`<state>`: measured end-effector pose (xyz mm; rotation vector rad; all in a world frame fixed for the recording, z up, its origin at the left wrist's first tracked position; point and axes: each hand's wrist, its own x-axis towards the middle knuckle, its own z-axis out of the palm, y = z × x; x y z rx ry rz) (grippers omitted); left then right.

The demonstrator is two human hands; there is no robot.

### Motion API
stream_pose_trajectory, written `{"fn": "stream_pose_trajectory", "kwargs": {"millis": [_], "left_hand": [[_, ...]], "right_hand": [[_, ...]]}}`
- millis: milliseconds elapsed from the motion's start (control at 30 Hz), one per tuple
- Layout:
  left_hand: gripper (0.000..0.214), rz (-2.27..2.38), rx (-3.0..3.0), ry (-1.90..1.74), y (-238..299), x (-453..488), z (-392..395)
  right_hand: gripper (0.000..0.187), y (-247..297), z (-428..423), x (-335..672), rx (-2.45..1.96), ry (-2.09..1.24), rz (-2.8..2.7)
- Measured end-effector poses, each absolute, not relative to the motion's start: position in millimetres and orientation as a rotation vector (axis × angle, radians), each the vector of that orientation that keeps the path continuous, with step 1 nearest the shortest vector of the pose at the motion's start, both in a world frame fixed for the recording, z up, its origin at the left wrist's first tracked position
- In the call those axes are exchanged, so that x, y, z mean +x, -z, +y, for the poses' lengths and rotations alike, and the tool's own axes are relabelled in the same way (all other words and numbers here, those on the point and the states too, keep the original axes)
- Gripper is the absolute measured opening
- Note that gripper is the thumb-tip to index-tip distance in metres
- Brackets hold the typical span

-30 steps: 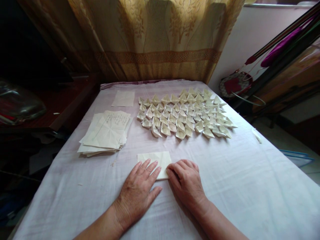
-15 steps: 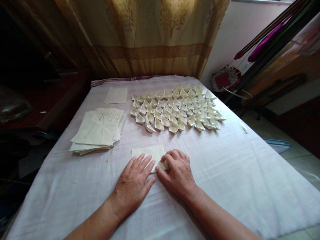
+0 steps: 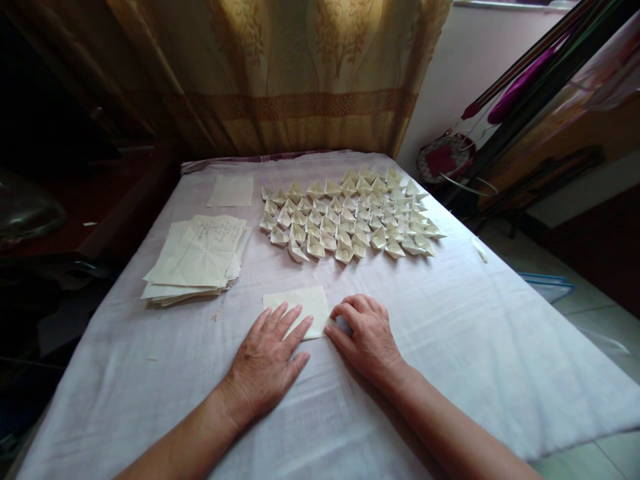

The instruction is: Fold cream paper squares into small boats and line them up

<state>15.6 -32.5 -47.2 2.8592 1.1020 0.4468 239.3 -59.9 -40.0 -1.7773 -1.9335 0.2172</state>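
— What can't we make out here?

— The near edge of the folded paper (image 3: 300, 303) is under our left hand (image 3: 267, 357), whose fingers lie flat and spread across it, so we can't see how that side is creased. The right hand (image 3: 365, 333) is curled at the paper's right corner, fingertips bent down against the cloth; whether they pinch the corner or only press it we cannot tell, since the knuckles cover the contact. Both forearms are cut off by the bottom edge. The left of the room is too dark to read, only a dim rounded shape shows there.

— And where does the paper sit?

— On the white cloth (image 3: 475, 347), near us and in the middle, well apart from the stack of flat sheets (image 3: 197, 260) to the left and the field of small folded paper boats (image 3: 347, 217) farther back. A single loose sheet (image 3: 231, 191) lies beyond the stack, and a curtain (image 3: 280, 73) hangs behind the table.

— What has changed since half a second ago?

— Our right hand has slid rightward off the paper: before, its fingers overlapped the sheet's right part, now they sit at its very corner. The left hand has stayed flat in place. The paper itself has barely shifted.
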Motion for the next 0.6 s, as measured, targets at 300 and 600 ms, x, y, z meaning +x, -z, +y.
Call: {"fn": "stream_pose_trajectory", "kwargs": {"millis": [300,600], "left_hand": [[0.055,0.957,2.814,-0.141,37.9,7.3,-27.8],[0.053,0.912,2.771,0.026,32.7,-8.0,-25.2]], "right_hand": [[0.011,40.5,-59.8,238.0,-1.778,-0.189,-1.942],[0.012,40.8,-60.2,238.7,-1.794,-0.198,-1.949]]}}
